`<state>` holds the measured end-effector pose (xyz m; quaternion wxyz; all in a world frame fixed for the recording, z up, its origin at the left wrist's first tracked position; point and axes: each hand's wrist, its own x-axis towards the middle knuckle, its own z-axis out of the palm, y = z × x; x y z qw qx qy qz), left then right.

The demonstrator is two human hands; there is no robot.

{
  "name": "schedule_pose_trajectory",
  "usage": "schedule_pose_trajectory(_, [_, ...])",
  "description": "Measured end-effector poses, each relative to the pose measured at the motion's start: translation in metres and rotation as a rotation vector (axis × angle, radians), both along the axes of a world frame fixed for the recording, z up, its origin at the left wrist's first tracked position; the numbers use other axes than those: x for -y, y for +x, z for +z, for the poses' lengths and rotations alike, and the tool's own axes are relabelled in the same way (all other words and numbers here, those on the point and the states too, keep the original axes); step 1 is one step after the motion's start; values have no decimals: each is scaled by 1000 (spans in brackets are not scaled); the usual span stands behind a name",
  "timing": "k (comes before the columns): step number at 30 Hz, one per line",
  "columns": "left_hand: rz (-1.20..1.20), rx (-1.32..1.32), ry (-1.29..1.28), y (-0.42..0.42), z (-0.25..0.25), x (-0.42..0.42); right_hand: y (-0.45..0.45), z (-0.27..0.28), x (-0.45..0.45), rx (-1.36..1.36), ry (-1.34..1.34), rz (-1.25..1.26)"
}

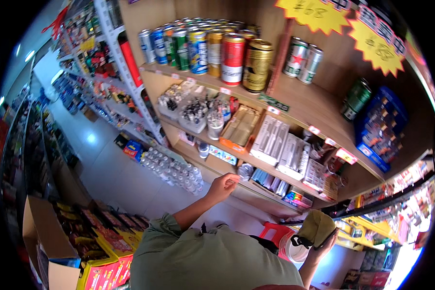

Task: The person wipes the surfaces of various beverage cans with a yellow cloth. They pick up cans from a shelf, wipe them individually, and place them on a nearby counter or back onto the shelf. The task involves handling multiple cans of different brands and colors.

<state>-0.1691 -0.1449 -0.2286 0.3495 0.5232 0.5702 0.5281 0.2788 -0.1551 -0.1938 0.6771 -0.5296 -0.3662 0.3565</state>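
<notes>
My left hand [223, 185] is held in front of the lower shelves with its fingers curled in, and I see nothing in it. A small clear plastic container [245, 171] stands on the low shelf just beyond its fingertips. At the right, my right hand [326, 250] supports an olive-green fabric item [316, 229] with a black-and-white piece hanging from it; whether this is a cap or a pouch I cannot tell. Beneath that item is a whitish bucket [293, 248] beside a red plastic stool [273, 232].
Wooden shelves [301, 98] ahead carry several drink cans [233, 58], tubs of lighters [194, 112] and white cartons [270, 139]. Shrink-wrapped bottles [172, 170] stand on the floor at left. Red-and-yellow snack boxes [105, 272] and an opened cardboard box [45, 232] are at lower left.
</notes>
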Motion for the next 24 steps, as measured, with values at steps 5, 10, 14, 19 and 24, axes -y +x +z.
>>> schedule_pose_trajectory(5, [140,20,-136,-23,-28,49,2,-3,-33,74,78,127])
schedule_pose_trajectory(10, [121,26,-201,-9,-11,83,10,-21,-42,216,95,216])
schedule_pose_trajectory(14, [331,136,-132,-21,-51,90,-42,5,-39,-88,-63,242])
schedule_pose_trajectory(19, [150,-57,-191,14,-2,96,-76,26,-13,507,-70,416])
schedule_pose_trajectory(24, [-81,-241,-25,42,43,78,-104,56,-12,789,111,564])
